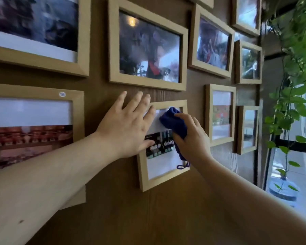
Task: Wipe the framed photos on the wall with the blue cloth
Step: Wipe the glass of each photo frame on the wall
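A small upright light-wood framed photo [163, 180] hangs low in the middle of a dark wood wall [166, 218]. My right hand [193, 137] holds a bunched blue cloth [173, 122] pressed against the upper part of its glass; a blue loop of the cloth dangles near the frame's lower right corner. My left hand [125, 124] lies flat with fingers spread against the wall and the frame's left edge, holding nothing. Several more wooden framed photos surround it, one wide frame [147, 48] directly above.
A wide frame [35, 129] hangs at the left, and two narrow frames [220, 114] at the right. Green trailing plants [293, 96] and a window with a dark bar fill the right edge. A water jug with a sprout [283, 188] stands below the plants.
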